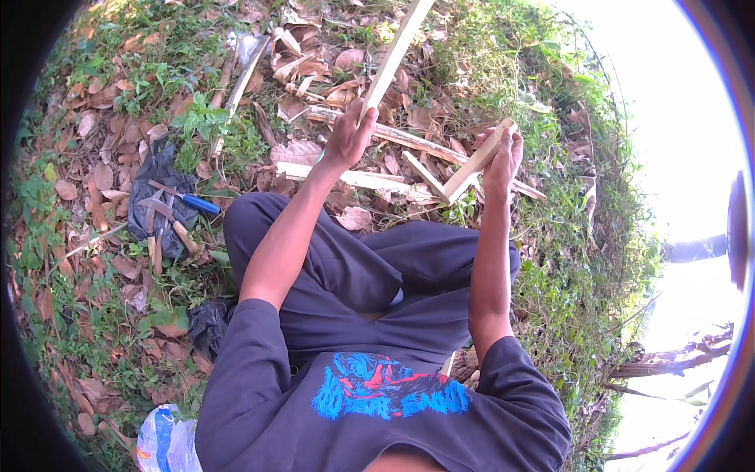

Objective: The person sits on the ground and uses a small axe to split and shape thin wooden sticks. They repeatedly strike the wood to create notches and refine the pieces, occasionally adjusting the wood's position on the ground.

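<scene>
My left hand (350,140) is closed round the lower end of a long pale wooden strip (395,59), which slants up and right past the top edge of the view. To the right, my right hand (503,161) grips a shorter flat wooden piece (470,171), tilted with its lower end toward the middle. A thin wooden stick (425,175) meets that lower end in a V; I cannot tell whether the two are joined. Below my hands, a rough split stick (401,137) and a pale wooden slat (346,175) lie on the leaves.
Several hand tools, among them one with a blue handle (199,204) and a curved blade (157,207), lie on a black plastic bag (145,185) at left. A clear plastic bag (167,440) sits lower left. Branches (668,366) stick out at right. Dry leaves and weeds cover the ground.
</scene>
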Demonstrator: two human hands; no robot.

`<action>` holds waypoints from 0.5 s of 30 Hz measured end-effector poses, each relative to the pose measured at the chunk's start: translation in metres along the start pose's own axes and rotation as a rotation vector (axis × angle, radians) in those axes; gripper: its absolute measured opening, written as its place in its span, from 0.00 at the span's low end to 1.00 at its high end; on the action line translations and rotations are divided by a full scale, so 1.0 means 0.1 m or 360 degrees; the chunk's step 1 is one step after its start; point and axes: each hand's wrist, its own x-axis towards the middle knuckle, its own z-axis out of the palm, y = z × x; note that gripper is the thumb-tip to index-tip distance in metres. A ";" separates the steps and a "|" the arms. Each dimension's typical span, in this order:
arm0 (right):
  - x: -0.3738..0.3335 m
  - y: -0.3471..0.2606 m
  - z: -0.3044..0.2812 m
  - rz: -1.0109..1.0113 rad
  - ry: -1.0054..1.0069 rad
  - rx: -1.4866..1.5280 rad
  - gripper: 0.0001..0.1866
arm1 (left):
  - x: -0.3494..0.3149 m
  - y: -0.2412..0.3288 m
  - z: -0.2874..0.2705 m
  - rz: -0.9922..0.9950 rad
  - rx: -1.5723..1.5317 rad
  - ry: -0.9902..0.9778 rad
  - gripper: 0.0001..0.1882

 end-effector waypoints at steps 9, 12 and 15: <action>-0.04 -0.03 -0.10 0.0125 0.0059 0.0156 0.13 | -0.01 -0.30 0.02 -0.0152 0.0064 -0.0161 0.30; -0.02 -0.03 -0.15 0.0153 0.0120 0.0185 0.13 | -0.02 -0.56 -0.05 -0.0375 0.0208 -0.0158 0.33; -0.02 -0.05 -0.18 0.0177 0.0152 0.0180 0.12 | -0.04 -0.76 -0.07 -0.0597 0.0557 -0.0084 0.34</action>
